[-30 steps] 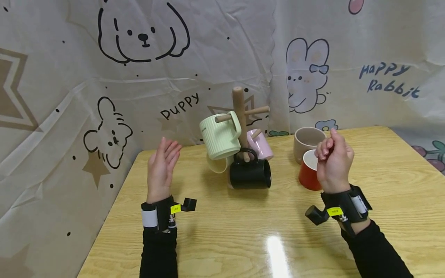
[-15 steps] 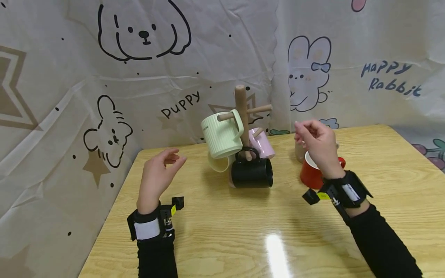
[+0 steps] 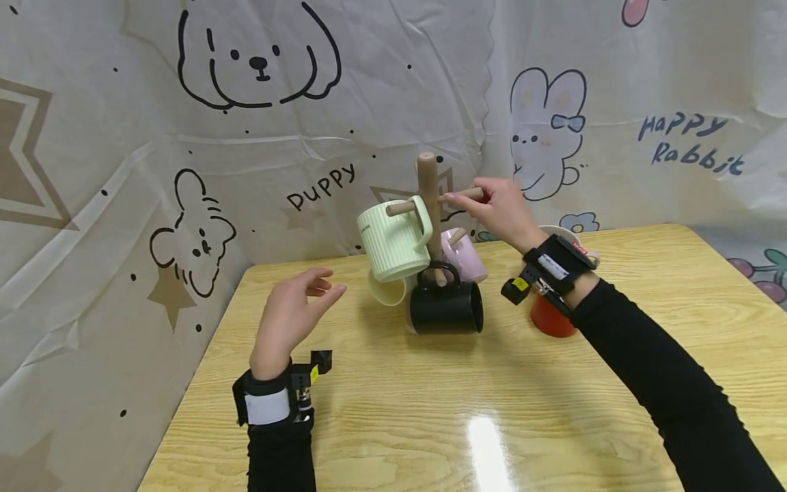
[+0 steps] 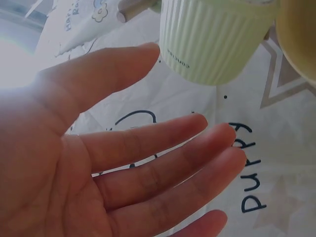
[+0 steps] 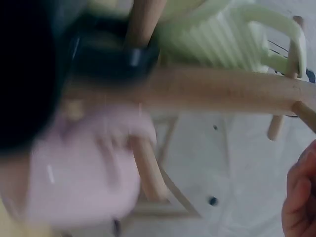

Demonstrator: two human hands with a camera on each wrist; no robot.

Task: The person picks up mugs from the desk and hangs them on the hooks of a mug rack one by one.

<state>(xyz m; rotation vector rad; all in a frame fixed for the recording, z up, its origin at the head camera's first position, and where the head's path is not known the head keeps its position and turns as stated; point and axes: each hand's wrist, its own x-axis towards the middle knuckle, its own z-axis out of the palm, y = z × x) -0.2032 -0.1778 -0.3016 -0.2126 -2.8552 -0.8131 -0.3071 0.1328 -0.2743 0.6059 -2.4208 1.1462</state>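
A wooden mug tree (image 3: 427, 178) stands on the table. My right hand (image 3: 501, 210) is at its upper right peg (image 3: 462, 194), which runs between thumb and fingers; in the right wrist view its fingers (image 5: 300, 197) are curled beside a peg. A pale green ribbed mug (image 3: 393, 242) hangs by its handle from the left peg. Lower on the tree hang a black mug (image 3: 439, 309), a pink mug (image 3: 464, 256) and a cream mug (image 3: 386, 290). My left hand (image 3: 294, 314) is held left of the tree, fingers loosely bent, holding nothing.
A red mug (image 3: 552, 318) stands on the wooden table (image 3: 393, 424), right of the tree, partly hidden by my right wrist. Behind it is a taupe mug (image 3: 556, 234), mostly covered by the arm. A printed cloth (image 3: 307, 137) hangs behind the table.
My right hand has moved left from above the red mug to the tree's upper right peg. My left hand has turned palm inward, its fingers bending. The mugs keep their places.
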